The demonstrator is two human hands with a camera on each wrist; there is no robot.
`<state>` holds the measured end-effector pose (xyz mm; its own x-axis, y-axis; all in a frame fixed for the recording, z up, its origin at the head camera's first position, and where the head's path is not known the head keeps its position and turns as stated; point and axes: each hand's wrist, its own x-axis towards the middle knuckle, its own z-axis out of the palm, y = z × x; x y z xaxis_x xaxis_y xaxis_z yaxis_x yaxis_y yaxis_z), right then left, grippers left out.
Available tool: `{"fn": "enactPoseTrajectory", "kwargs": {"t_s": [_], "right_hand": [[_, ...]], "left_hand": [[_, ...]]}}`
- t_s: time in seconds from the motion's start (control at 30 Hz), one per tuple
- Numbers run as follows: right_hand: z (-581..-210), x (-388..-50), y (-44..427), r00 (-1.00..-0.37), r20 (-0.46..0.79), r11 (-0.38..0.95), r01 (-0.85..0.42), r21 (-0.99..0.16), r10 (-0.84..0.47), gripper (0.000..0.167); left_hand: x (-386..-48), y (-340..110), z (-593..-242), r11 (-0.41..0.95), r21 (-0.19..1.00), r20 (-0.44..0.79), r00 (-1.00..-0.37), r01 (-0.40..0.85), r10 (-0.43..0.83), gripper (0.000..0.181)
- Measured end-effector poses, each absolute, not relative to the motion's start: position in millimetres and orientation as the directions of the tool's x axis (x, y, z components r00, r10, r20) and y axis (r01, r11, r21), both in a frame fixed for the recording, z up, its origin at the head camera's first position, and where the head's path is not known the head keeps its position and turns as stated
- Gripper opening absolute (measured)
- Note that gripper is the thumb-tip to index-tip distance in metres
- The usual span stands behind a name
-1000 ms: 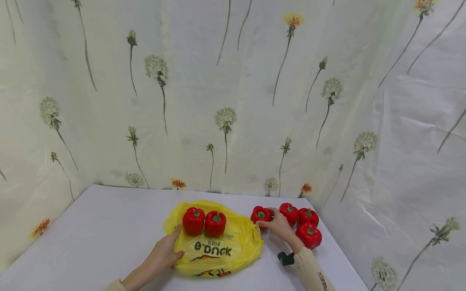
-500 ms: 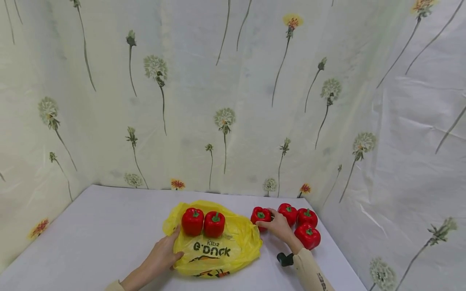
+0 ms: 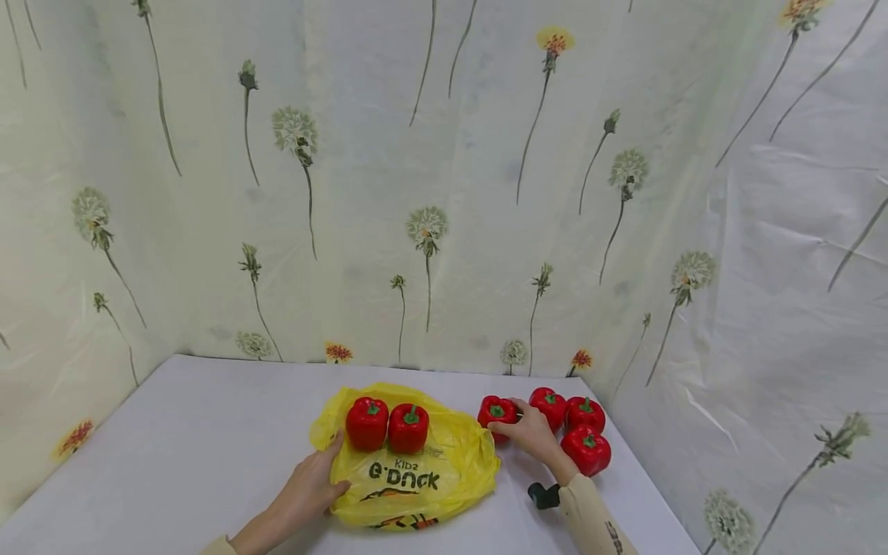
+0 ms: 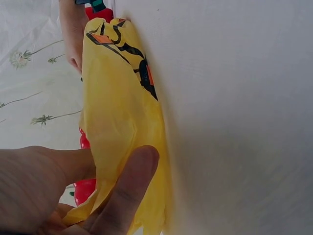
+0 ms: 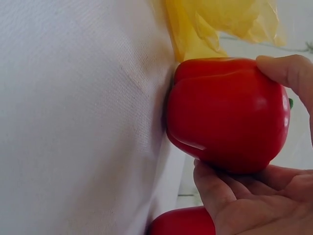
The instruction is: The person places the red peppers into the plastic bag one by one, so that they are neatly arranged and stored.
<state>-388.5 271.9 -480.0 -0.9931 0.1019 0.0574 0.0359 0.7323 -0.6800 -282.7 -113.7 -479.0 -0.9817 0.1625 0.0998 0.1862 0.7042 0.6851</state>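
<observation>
A yellow plastic bag (image 3: 454, 451) with dark lettering lies flat on the table, and two red bell peppers, a left one (image 3: 367, 424) and a right one (image 3: 408, 428), rest on it side by side. My left hand (image 3: 314, 475) pinches the bag's left edge between thumb and fingers; in the left wrist view the yellow film (image 4: 122, 112) runs between them. Just right of the bag, my right hand (image 3: 536, 433) holds another red bell pepper (image 5: 227, 115), thumb on one side and fingers on the other. That pepper appears to touch the table.
Several more red bell peppers, such as the front one (image 3: 586, 451), stand close together right of my right hand. A small black object (image 3: 544, 495) shows beside the right sleeve (image 3: 590, 509). Behind the white table (image 3: 229, 432) hangs a flower-printed curtain (image 3: 361, 193).
</observation>
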Motion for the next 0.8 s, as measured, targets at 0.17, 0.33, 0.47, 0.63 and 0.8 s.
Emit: {"fn": "enactPoseTrajectory", "kwargs": {"t_s": [0.17, 0.33, 0.47, 0.63, 0.8], "right_hand": [[-481, -387, 274, -0.993, 0.054, 0.727, 0.04, -0.685, 0.106, 0.101], [-479, -386, 274, -0.991, 0.059, 0.719, 0.044, -0.694, 0.117, 0.098], [-473, -385, 272, -0.989, 0.065, 0.701, 0.049, -0.711, 0.135, 0.094], [-467, -387, 271, -0.986, 0.085, 0.693, 0.041, -0.72, 0.146, 0.091], [-464, -386, 270, -0.984, 0.083, 0.691, 0.052, -0.721, 0.16, 0.09]], "left_hand": [[-281, -114, -481, 0.696, 0.688, 0.115, -0.978, 0.205, 0.175, 0.082], [-281, -114, -482, 0.698, 0.684, 0.12, -0.976, 0.213, 0.18, 0.081], [-281, -114, -481, 0.693, 0.689, 0.12, -0.976, 0.212, 0.179, 0.081], [-280, -114, -482, 0.682, 0.695, 0.132, -0.973, 0.228, 0.19, 0.081], [-279, -114, -482, 0.675, 0.701, 0.134, -0.972, 0.232, 0.195, 0.08]]}}
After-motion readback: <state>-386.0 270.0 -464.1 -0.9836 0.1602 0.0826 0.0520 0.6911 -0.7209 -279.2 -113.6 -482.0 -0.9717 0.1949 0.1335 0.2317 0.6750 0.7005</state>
